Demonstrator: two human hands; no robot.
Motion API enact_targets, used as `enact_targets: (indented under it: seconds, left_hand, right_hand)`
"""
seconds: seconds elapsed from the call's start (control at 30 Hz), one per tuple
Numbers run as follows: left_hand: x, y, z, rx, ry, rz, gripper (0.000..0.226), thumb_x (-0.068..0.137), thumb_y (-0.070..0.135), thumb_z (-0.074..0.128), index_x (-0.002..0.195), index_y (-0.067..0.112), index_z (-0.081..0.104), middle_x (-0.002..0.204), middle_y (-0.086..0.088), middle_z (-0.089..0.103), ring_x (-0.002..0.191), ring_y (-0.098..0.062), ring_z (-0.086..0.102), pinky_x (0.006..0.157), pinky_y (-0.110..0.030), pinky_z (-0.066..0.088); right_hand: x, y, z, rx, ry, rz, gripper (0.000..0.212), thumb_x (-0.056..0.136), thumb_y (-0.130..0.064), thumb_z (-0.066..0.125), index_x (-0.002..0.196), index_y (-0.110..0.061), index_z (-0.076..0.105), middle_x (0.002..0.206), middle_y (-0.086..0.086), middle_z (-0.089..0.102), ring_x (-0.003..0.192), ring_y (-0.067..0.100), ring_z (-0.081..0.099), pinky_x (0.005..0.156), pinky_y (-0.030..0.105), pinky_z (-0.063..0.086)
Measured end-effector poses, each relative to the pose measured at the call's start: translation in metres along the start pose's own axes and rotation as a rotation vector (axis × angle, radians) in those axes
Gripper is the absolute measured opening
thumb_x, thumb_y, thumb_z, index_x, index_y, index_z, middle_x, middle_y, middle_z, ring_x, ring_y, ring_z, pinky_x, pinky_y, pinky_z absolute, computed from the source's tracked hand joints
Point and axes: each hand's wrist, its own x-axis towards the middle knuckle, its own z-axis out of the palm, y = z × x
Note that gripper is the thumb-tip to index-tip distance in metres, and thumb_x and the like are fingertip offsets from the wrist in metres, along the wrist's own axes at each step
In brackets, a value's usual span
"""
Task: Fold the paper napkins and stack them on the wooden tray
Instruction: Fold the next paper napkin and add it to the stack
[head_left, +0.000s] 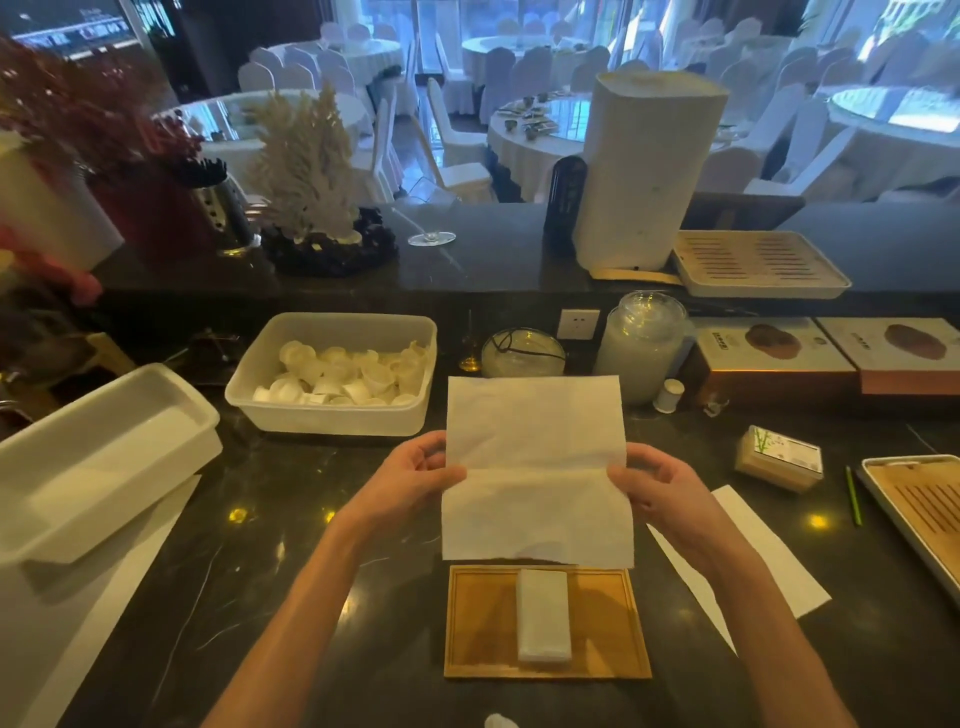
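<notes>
I hold a white paper napkin (536, 467) spread out in the air above the dark counter, with a crease running across its middle. My left hand (415, 475) pinches its left edge at the crease and my right hand (655, 480) pinches its right edge. Below it, near the counter's front, lies the small wooden tray (478, 623). A stack of folded white napkins (543, 616) rests lengthwise in the tray's middle. The napkin's lower edge hangs just over the tray's far rim.
A flat napkin (748, 561) lies right of the tray, and a large paper sheet (104, 597) at the left under a white bin (98, 457). A clear tub of small cups (337, 374) stands behind. A slatted tray (919, 514), green pencil (853, 496) and toothpick box (779, 457) sit right.
</notes>
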Motion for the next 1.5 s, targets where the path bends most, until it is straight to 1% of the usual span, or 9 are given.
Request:
enact_targets:
  seconds: [0.43,0.57,0.7,0.9,1.13,1.27,1.37,1.43,1.5]
  left_hand:
    - [0.012,0.005,0.019,0.115,0.089,0.136,0.018,0.090,0.021,0.070,0.101,0.031,0.081,0.109,0.006,0.077,0.105,-0.011,0.070,0.074,-0.023,0.061]
    - [0.014,0.014,0.022,0.107,0.059,0.172,0.034,0.099,0.009,0.058,0.097,0.034,0.082,0.106,0.010,0.078,0.105,-0.011,0.071,0.075,-0.026,0.063]
    - [0.014,0.025,0.023,0.204,0.005,0.205,0.045,0.100,0.001,0.051,0.078,0.027,0.080,0.099,0.020,0.072,0.101,-0.004,0.069,0.076,-0.026,0.061]
    - [0.017,0.026,0.029,0.207,0.066,0.263,0.027,0.097,0.009,0.062,0.091,0.029,0.079,0.103,0.018,0.069,0.107,-0.014,0.068,0.084,-0.035,0.063]
    - [0.020,0.030,0.030,0.208,0.093,0.309,0.025,0.096,0.013,0.066,0.094,0.033,0.080,0.097,0.023,0.071,0.097,0.000,0.068,0.075,-0.021,0.061]
    - [0.026,0.029,0.027,0.193,0.115,0.289,0.026,0.099,0.015,0.061,0.099,0.033,0.079,0.099,0.026,0.070,0.098,-0.001,0.068,0.076,-0.022,0.061]
    - [0.031,0.025,0.023,0.178,0.116,0.255,0.036,0.101,0.006,0.053,0.101,0.031,0.080,0.102,0.025,0.071,0.107,-0.011,0.066,0.079,-0.022,0.061]
    - [0.034,0.021,0.026,0.279,0.140,0.236,0.039,0.098,-0.001,0.052,0.106,0.028,0.076,0.114,0.019,0.068,0.119,-0.016,0.061,0.078,-0.018,0.059]
    - [0.037,0.016,0.031,0.492,0.206,0.266,0.034,0.097,0.003,0.056,0.117,0.027,0.068,0.142,0.010,0.052,0.138,-0.017,0.046,0.098,-0.023,0.051]
  right_hand:
    - [-0.009,-0.020,-0.008,-0.109,0.128,-0.140,0.026,0.095,-0.015,0.066,0.095,-0.039,0.077,0.099,-0.009,0.076,0.095,0.013,0.073,0.062,0.023,0.061]
    - [-0.012,-0.026,-0.012,-0.144,0.193,-0.207,0.029,0.097,-0.011,0.062,0.086,-0.034,0.078,0.105,-0.002,0.073,0.100,0.018,0.068,0.070,0.030,0.059]
    - [-0.014,-0.032,-0.016,-0.175,0.189,-0.253,0.036,0.097,-0.005,0.059,0.071,-0.026,0.074,0.107,-0.002,0.065,0.104,0.025,0.062,0.057,0.025,0.059]
    - [-0.013,-0.037,-0.018,-0.301,0.224,-0.285,0.048,0.097,-0.003,0.057,0.066,-0.036,0.072,0.104,-0.007,0.064,0.101,0.021,0.061,0.063,0.025,0.060]
    - [-0.015,-0.045,-0.023,-0.313,0.162,-0.324,0.048,0.094,0.001,0.063,0.069,-0.036,0.078,0.099,-0.018,0.069,0.100,0.015,0.065,0.064,0.016,0.060]
    - [-0.017,-0.053,-0.027,-0.342,0.031,-0.339,0.052,0.095,0.001,0.061,0.082,-0.045,0.081,0.101,-0.026,0.071,0.104,0.004,0.064,0.074,0.013,0.057]
    - [-0.018,-0.057,-0.024,-0.342,-0.043,-0.370,0.032,0.097,-0.017,0.059,0.096,-0.042,0.080,0.106,-0.025,0.070,0.104,-0.002,0.062,0.078,0.011,0.054]
    - [-0.015,-0.060,-0.018,-0.439,0.012,-0.389,0.025,0.095,-0.023,0.063,0.097,-0.043,0.079,0.101,-0.026,0.070,0.101,-0.003,0.062,0.072,0.009,0.054]
    - [-0.009,-0.065,-0.009,-0.609,0.049,-0.423,0.027,0.095,-0.017,0.066,0.100,-0.042,0.073,0.101,-0.026,0.066,0.102,0.001,0.061,0.070,0.013,0.053]
